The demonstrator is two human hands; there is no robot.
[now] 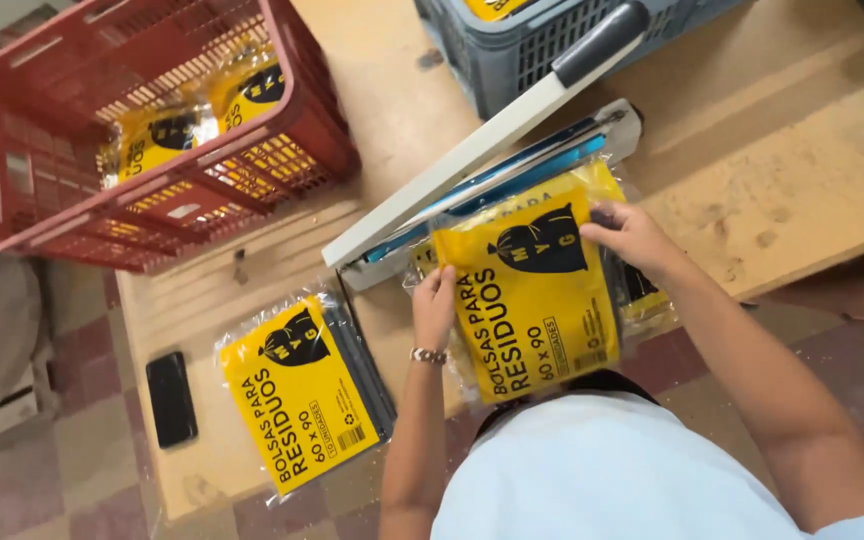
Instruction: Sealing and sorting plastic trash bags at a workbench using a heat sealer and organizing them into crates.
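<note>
While the white sealer arm (pixel 472 150) is raised, a yellow bag pack (pixel 527 300) is held flat at the sealer's edge on the worktop (pixel 752 150). Left hand (pixel 435 305) fingers grasp its 9 o'clock edge; right hand (pixel 632 235) fingers pinch the 1 o'clock corner. Second pack (pixel 302 390) lies at 8 o'clock, black phone (pixel 171 398) beside it. Red crate (pixel 152 120) sits at 10 o'clock.

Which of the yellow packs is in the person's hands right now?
The yellow pack at the sealer, gripped by the left hand and right hand. The others lie untouched: one on the table, some in the red crate.
</note>
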